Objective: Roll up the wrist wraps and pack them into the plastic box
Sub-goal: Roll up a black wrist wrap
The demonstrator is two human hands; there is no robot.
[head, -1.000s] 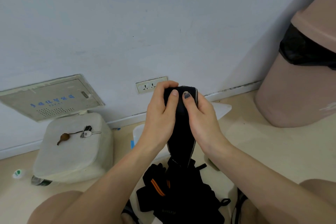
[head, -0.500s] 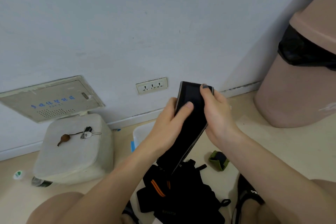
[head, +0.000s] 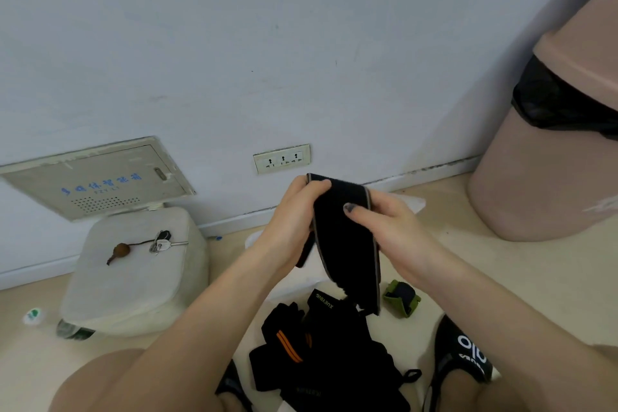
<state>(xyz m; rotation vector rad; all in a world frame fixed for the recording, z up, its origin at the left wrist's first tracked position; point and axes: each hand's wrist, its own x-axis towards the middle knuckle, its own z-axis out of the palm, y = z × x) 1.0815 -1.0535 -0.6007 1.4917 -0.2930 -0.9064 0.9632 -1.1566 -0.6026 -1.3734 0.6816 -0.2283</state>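
A black wrist wrap (head: 347, 244) with grey edges hangs in front of me, its top end folded over. My left hand (head: 294, 221) pinches the wrap's top left corner, and my right hand (head: 384, 221) grips its right edge with the thumb pressed on the face. Its lower end dangles over a pile of black wrist wraps (head: 321, 354) with orange stripes on the floor. A rolled green wrap (head: 401, 298) lies to the right of the pile. The clear plastic box (head: 291, 281) sits behind my hands, mostly hidden.
A white lidded container (head: 133, 278) with keys (head: 160, 242) on top stands at the left by the wall. A large pink bin (head: 548, 150) fills the right side. My black shoe (head: 461, 354) and my knees are at the bottom. A small bottle cap (head: 33, 314) lies far left.
The wrap has swung from tilted to hanging straight down, and both hands have shifted to fold its top end over; my right thumb now presses on the front.
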